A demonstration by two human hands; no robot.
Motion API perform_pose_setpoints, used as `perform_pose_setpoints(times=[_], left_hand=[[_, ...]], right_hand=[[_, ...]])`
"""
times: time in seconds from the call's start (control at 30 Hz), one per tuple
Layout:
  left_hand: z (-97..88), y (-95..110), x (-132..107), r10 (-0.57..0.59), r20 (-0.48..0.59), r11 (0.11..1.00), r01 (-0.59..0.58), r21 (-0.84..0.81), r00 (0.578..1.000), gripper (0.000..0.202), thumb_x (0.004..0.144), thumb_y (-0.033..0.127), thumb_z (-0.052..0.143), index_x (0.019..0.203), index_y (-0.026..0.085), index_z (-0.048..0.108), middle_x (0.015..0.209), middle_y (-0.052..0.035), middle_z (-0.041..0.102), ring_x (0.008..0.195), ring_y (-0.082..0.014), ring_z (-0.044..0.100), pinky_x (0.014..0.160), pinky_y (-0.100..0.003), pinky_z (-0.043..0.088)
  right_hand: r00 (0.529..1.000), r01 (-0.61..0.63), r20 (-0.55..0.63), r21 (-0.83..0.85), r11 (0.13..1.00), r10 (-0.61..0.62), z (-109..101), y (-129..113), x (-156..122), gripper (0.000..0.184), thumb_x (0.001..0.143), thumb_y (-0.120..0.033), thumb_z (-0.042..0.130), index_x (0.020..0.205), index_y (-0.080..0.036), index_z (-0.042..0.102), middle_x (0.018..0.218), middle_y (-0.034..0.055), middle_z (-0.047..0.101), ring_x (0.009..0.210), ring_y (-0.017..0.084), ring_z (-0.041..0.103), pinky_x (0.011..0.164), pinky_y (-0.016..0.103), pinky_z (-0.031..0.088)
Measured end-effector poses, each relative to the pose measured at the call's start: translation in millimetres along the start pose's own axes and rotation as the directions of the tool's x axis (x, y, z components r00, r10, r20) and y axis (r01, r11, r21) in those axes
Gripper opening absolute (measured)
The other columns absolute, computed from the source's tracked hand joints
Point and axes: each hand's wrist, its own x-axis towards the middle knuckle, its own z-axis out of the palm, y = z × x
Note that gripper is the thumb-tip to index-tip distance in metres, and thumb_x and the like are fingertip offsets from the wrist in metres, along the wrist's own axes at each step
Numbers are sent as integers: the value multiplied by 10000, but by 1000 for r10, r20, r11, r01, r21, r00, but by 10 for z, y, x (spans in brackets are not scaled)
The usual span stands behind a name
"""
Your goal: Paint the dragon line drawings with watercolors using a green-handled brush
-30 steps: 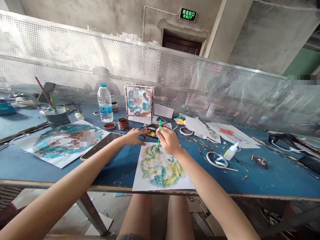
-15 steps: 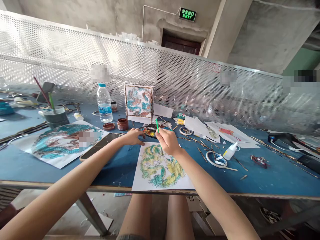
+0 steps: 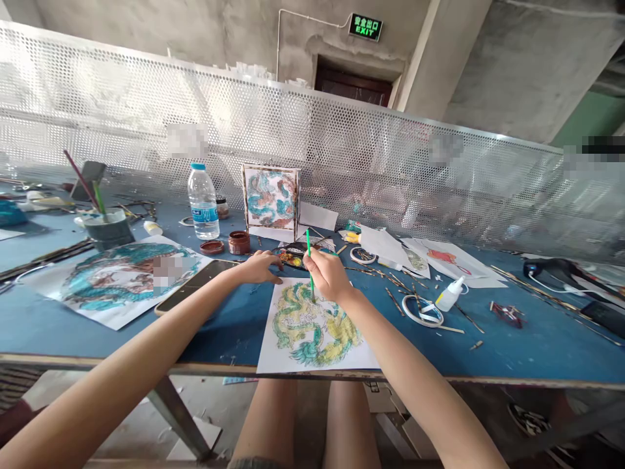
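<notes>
My right hand (image 3: pixel 329 275) pinches a green-handled paintbrush (image 3: pixel 308 241), held nearly upright with its tip down on the dragon picture. The dragon picture (image 3: pixel 271 357), coloured in yellow and teal, lies on white paper at the table's front edge. My left hand (image 3: pixel 260 267) rests with fingers apart at the paper's upper left corner, next to a dark paint palette (image 3: pixel 293 260) that both hands partly hide. An open jar of brown paint (image 3: pixel 239 243) and its lid (image 3: pixel 211 247) stand just beyond my left hand. A phone (image 3: pixel 193 286) lies under my left forearm.
A framed dragon picture (image 3: pixel 272 198) stands upright at the back, with a water bottle (image 3: pixel 204 202) left of it. Farther left are a brush cup (image 3: pixel 110 228) and another painted sheet (image 3: pixel 122 319). On the right lie a glue bottle (image 3: pixel 450 294), a tape roll (image 3: pixel 422 311) and thin sticks.
The paintbrush has tilted slightly and its tip has shifted a little to the left and up on the paper. My left hand has stayed in place.
</notes>
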Motion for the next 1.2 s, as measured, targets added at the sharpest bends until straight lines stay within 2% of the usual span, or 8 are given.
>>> perform_pose_setpoints(times=[0.1,0.27,0.43,0.57,0.73,0.9,1.07,1.2], left_hand=[[-9,17,-12,-2,5,1000,2,-5,1000,430,631,441,657,994,210,641,1034,-76,561,1032,-285,464,904,-353,354],[-23,37,-23,-19,21,1000,20,-11,1000,438,642,440,653,1008,201,635,1051,-89,550,1050,-294,448,891,-349,365],[-3,12,-7,2,4,1000,-2,10,1000,429,632,463,643,990,228,632,1035,-59,566,1033,-276,467,900,-347,363],[7,-2,-3,11,1,1000,-11,-3,1000,428,634,457,644,985,212,635,1041,-79,563,1038,-292,464,896,-363,361],[-5,18,-10,1,7,999,0,-33,1000,422,632,424,667,988,199,638,1035,-89,553,1039,-292,457,909,-367,348],[-33,44,-30,-8,19,1000,8,-23,1000,427,650,445,650,1002,202,634,1050,-91,554,1053,-298,454,896,-356,359],[-33,41,-35,9,11,1000,-9,-5,1000,427,657,451,635,1007,208,627,1048,-75,565,1043,-281,470,893,-350,367],[-30,40,-31,-7,13,1000,7,-12,1000,425,645,455,643,998,217,630,1062,-71,566,1049,-287,467,894,-347,365]], right_hand=[[998,12,67,14,1000,-13,0,-3,5,361,950,-374,212,747,-187,445,626,24,504,567,146,474,548,250,317],[1000,-16,7,-14,1000,16,-26,2,2,340,948,-360,217,764,-185,443,620,24,496,566,151,471,546,252,308],[998,2,70,-1,1000,-2,-22,-6,-1,349,948,-355,215,785,-178,467,636,30,515,585,154,493,561,252,323],[999,14,37,-1,1000,-14,-20,-12,-3,346,950,-343,206,779,-178,458,632,30,509,576,154,492,553,253,324],[997,36,67,-38,999,-33,-42,-12,-1,342,949,-351,223,773,-180,461,626,30,518,587,153,498,553,250,322],[1000,20,15,-26,999,-20,-69,-14,-4,344,952,-346,207,775,-181,452,613,27,506,564,151,482,548,255,320],[997,32,70,2,999,-32,-46,-21,0,349,949,-365,223,758,-180,449,618,25,508,568,145,488,549,248,325],[999,24,49,3,1000,-24,-46,-22,-1,361,952,-362,205,764,-179,452,620,26,509,566,144,484,546,247,326]])
